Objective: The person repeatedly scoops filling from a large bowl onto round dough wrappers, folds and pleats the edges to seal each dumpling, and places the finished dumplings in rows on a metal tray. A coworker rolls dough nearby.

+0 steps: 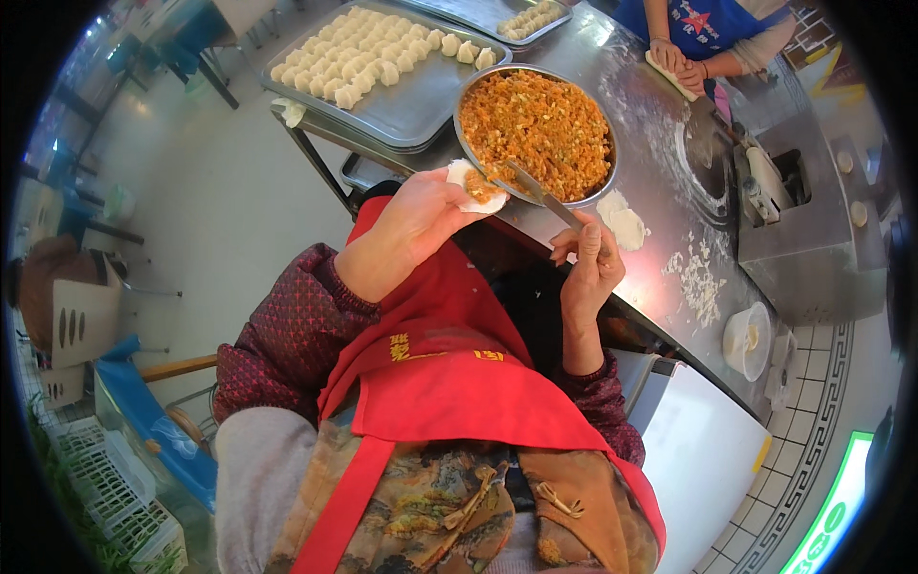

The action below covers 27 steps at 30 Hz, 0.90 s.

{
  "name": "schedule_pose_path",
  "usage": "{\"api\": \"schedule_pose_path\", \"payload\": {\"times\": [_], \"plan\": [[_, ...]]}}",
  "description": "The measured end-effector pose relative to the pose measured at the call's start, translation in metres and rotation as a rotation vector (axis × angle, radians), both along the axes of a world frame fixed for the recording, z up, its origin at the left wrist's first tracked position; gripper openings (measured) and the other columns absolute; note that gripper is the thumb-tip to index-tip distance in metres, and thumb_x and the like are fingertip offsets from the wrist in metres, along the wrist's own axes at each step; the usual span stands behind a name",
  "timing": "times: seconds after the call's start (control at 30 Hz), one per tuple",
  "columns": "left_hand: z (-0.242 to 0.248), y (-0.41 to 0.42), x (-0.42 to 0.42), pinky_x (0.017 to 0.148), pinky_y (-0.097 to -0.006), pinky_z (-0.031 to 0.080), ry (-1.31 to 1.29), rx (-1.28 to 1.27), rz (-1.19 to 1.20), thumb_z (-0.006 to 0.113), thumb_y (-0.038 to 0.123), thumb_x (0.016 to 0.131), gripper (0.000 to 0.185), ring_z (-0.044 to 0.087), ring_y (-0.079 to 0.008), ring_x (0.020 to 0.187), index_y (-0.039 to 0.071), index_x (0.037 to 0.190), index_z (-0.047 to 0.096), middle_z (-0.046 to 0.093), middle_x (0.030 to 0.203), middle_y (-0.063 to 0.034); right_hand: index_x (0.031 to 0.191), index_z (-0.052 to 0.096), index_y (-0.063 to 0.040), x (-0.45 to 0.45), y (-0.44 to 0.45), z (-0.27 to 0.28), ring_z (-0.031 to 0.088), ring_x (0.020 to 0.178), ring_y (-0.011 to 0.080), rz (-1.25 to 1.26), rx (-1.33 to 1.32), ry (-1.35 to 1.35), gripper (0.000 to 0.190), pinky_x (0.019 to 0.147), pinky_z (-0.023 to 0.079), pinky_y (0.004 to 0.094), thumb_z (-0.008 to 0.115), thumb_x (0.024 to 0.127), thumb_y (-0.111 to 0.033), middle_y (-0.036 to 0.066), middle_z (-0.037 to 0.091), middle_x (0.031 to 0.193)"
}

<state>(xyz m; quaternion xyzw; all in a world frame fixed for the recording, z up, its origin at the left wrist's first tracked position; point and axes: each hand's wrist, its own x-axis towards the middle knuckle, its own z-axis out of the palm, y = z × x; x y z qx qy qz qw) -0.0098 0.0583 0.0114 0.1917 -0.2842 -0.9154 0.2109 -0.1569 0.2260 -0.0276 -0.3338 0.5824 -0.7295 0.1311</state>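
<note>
A round dough wrapper [490, 205] rests in my left hand [423, 212], with a dab of orange filling [479, 186] on it. My right hand [594, 258] grips a flat metal spatula [549, 199] by its handle end. The blade's tip reaches over the near rim of a steel bowl [615, 168], which is heaped with chopped orange filling [534, 129]. My left hand is just beside the bowl's near left side. To the right of the bowl, a few loose wrappers [622, 221] lie overlapping on the steel table [645, 276].
Rows of folded dumplings [358, 50] fill part of a metal tray [409, 115]. A second tray [459, 11] stands behind it. Across the table, a co-worker's hands [678, 68] press a dough roll [670, 77]. At right are a steel machine [803, 251] and a plastic tub [746, 341].
</note>
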Motion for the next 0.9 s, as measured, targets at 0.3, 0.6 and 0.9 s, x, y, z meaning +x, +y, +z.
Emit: {"api": "schedule_pose_path", "payload": {"times": [0.3, 0.6, 0.9], "plan": [[0.008, -0.004, -0.006, 0.105, -0.0468, 0.048, -0.090, -0.054, -0.023, 0.042, -0.019, 0.079, 0.044, 0.057, -0.0358, 0.120, -0.014, 0.122, 0.049, 0.055, 0.128, -0.0206, 0.112, 0.064, 0.003, 0.004, -0.006, -0.008, 0.057, 0.061, 0.0128, 0.074, -0.037, -0.084, 0.031, 0.056, 0.046, 0.0241, 0.050, 0.104, -0.023, 0.011, 0.066, 0.075], [0.003, -0.009, -0.011, 0.104, -0.0324, 0.047, -0.046, -0.095, -0.100, 0.045, -0.009, 0.086, 0.038, 0.059, -0.0243, 0.119, -0.007, 0.123, 0.055, 0.061, 0.125, -0.0138, 0.104, 0.069, 0.002, 0.009, -0.001, 0.004, 0.059, 0.059, 0.0222, 0.091, -0.056, 0.906, 0.022, 0.052, 0.045, 0.0301, 0.072, 0.084, -0.008, 0.011, 0.066, 0.077], [-0.003, -0.011, -0.001, 0.111, -0.0398, 0.041, -0.003, -0.102, -0.120, 0.041, -0.012, 0.083, 0.046, 0.055, -0.0304, 0.123, -0.012, 0.128, 0.048, 0.056, 0.131, -0.0180, 0.102, 0.068, 0.002, 0.020, 0.009, 0.010, 0.059, 0.060, 0.0245, 0.134, -0.078, 0.962, 0.024, 0.053, 0.046, 0.0309, 0.073, 0.082, -0.011, 0.011, 0.064, 0.078]]}}
